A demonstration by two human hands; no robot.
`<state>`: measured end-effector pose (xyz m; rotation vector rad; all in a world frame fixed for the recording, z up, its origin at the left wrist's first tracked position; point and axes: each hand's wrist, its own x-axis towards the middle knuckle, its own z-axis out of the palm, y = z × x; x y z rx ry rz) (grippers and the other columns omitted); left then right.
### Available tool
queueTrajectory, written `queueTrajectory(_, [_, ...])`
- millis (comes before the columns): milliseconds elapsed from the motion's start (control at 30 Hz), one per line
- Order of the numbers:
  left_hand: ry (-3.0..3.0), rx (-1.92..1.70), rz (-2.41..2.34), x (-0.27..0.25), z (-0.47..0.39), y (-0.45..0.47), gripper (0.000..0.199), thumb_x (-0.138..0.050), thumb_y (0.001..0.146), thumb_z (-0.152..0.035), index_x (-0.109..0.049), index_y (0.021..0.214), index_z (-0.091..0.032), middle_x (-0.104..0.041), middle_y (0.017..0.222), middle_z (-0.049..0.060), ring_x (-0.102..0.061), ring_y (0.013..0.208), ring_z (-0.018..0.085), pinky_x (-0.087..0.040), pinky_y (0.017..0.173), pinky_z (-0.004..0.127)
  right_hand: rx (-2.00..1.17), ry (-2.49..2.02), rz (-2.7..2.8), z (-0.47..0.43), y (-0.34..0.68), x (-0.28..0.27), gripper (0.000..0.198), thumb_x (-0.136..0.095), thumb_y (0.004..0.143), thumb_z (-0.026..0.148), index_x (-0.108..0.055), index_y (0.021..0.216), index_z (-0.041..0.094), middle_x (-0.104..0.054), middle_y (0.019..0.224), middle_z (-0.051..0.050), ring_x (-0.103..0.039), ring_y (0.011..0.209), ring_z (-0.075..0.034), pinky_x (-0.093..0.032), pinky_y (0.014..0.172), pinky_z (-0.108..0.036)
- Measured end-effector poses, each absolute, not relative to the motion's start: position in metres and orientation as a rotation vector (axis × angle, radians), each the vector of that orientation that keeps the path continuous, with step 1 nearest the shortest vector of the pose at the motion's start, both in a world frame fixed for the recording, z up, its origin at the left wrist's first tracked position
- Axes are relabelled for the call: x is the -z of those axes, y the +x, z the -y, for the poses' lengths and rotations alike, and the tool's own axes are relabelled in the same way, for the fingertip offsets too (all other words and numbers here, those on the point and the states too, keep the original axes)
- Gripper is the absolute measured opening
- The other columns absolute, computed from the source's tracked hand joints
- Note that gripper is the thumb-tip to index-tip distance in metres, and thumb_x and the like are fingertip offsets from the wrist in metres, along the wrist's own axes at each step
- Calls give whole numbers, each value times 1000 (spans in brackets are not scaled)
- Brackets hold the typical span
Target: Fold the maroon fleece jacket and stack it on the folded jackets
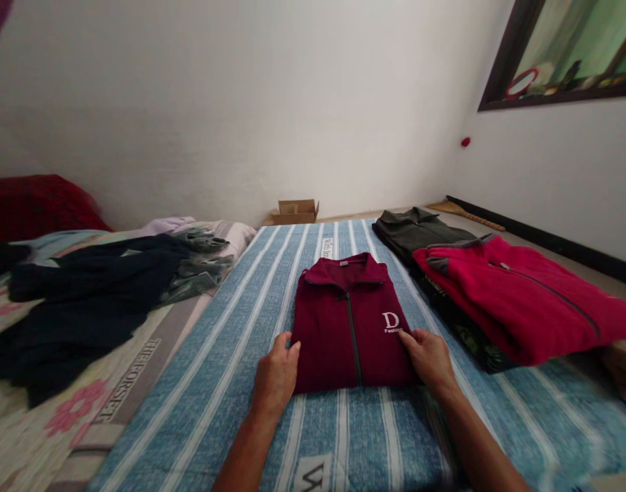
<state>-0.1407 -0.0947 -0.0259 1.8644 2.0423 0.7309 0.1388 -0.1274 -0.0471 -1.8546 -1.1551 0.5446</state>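
Maroon jacket (323, 335), neatly folded, front up on the blue striped sheet (215, 372)! Left hand (276, 374) grips one side, right hand (432, 361) pinches the other, with a pink jacket (523, 294) stacked over to the right.

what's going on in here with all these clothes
A person has the left hand and right hand at opposite side edges of a folded maroon jacket, lying front up on a blue striped cover. To the right, a folded red jacket sits on dark clothing; navy garments lie loosely at left.

bedroom; striped sheet (210, 369); floral sheet (76, 408)
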Motion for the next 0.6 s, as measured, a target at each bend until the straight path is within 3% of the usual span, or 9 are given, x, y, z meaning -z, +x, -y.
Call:
queueTrajectory(133, [1936,-665,-2068,27,95,-140,26,-45,87,-25,-56,108,-16,-69,83,7,-66,76,18,-45,69,24,-726,-1773,1119,128,143,50,43,-53,70,56,-45,47,20,-41,42,3,-40,46,-12,-23,45,-24])
queueTrajectory(300, [1988,-593,-2092,24,96,-138,26,-43,89,-26,-56,109,-15,-69,80,7,-66,72,18,-44,65,23,-1103,-1536,933,134,151,55,41,-55,70,58,-55,57,19,-51,47,2,-45,48,-14,-27,45,-24])
queueTrajectory(600, [2007,-580,-2108,27,95,-139,27,-43,90,-28,-56,109,-15,-70,80,8,-66,74,18,-44,66,24,-1181,-1494,810,133,150,52,32,-63,61,48,-54,56,18,-52,48,3,-39,43,-10,-26,45,-23])
